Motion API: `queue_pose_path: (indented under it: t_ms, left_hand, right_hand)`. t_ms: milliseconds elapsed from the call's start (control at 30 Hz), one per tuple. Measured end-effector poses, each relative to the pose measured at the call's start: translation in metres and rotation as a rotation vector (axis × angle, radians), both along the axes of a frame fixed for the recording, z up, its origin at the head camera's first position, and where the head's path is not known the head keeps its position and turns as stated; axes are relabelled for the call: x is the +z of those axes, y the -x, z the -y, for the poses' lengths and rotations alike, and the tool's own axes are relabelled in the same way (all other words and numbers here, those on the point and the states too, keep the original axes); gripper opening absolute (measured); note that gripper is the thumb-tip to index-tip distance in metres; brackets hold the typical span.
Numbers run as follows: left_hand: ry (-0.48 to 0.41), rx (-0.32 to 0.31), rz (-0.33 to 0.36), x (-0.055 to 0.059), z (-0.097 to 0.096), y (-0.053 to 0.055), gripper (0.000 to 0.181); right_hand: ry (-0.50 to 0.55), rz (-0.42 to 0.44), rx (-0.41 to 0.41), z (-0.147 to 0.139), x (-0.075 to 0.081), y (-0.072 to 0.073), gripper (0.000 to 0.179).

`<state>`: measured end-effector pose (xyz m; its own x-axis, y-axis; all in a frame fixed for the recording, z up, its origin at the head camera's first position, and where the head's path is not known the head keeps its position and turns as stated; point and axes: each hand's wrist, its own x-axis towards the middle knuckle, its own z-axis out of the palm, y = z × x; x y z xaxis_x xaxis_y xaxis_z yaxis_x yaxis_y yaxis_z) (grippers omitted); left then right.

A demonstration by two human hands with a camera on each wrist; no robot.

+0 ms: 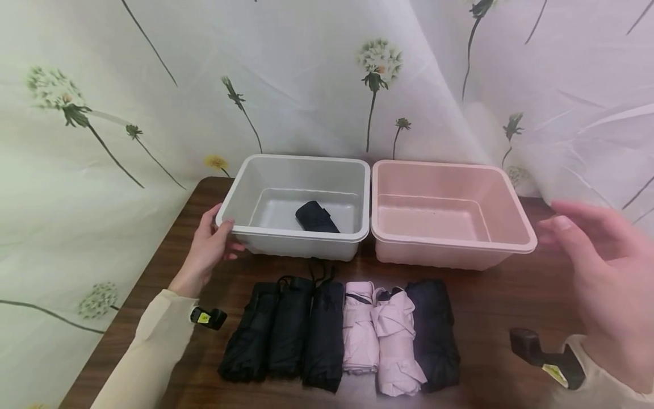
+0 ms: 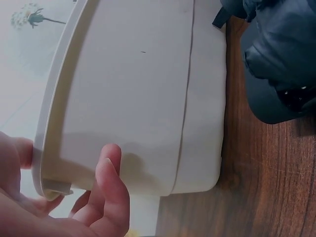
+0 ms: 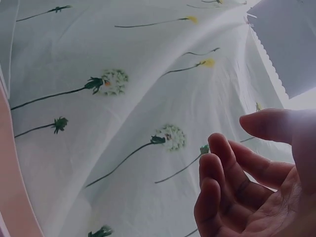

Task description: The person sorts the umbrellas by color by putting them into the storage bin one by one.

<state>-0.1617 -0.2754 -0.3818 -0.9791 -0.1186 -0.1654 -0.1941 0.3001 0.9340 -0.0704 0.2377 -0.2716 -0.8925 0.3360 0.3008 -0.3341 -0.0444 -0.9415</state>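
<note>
A light grey plastic bin [image 1: 296, 245] stands on the table, with a small folded black bundle [image 1: 314, 217] lying inside it. My left hand [image 1: 209, 238] grips this bin at its front left corner, thumb over the rim and fingers beneath it, as the left wrist view also shows. To the right stands a pink plastic bin [image 1: 439, 255] with a bare floor. My right hand [image 1: 608, 261] hovers beside that bin's right end, fingers loosely bent and holding nothing. In the right wrist view, air separates its thumb from the fingers [image 3: 212, 170].
In front of the bins lies a row of folded umbrellas: several black ones [image 1: 291, 329], two pale pink ones [image 1: 361, 332], and a black one [image 1: 434, 335] at the right end. The wooden table [image 1: 490, 329] meets a dandelion-print curtain [image 1: 317, 74] behind.
</note>
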Motion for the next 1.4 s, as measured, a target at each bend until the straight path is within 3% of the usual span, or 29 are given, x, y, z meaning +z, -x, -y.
queue_pose_path:
  t_ms: [167, 300, 533, 633, 867, 1067, 1233, 1400]
  left_hand:
    - [0.014, 0.005, 0.003, -0.001, 0.000, 0.000, 0.065]
    - [0.018, -0.003, -0.001, -0.002, 0.000, 0.000, 0.065]
    - [0.035, 0.002, -0.002, 0.001, -0.001, 0.000, 0.066]
    - [0.031, 0.000, -0.004, 0.000, -0.001, 0.000, 0.066]
    - [0.023, -0.003, -0.006, 0.000, -0.001, -0.001, 0.065]
    - [0.023, -0.006, -0.009, 0.000, -0.002, -0.001, 0.065]
    - [0.021, 0.005, -0.005, 0.001, -0.001, -0.001, 0.065]
    - [0.026, 0.001, -0.011, 0.001, -0.001, -0.001, 0.064]
  right_hand:
    - [-0.048, 0.056, 0.000, -0.011, -0.011, -0.006, 0.028]
    - [-0.219, 0.147, 0.002, -0.017, -0.021, -0.014, 0.029]
    - [-0.587, 0.169, -0.107, -0.013, -0.041, -0.012, 0.025]
    - [-0.682, 0.205, -0.093, -0.010, -0.054, -0.009, 0.024]
    - [-0.968, 0.311, 0.046, 0.002, -0.102, 0.004, 0.033]
    - [-1.070, 0.414, 0.227, 0.013, -0.139, 0.009, 0.063]
    - [-1.101, 0.500, 0.305, 0.024, -0.156, 0.003, 0.085]
    - [-1.116, 0.579, 0.365, 0.031, -0.160, -0.004, 0.101]
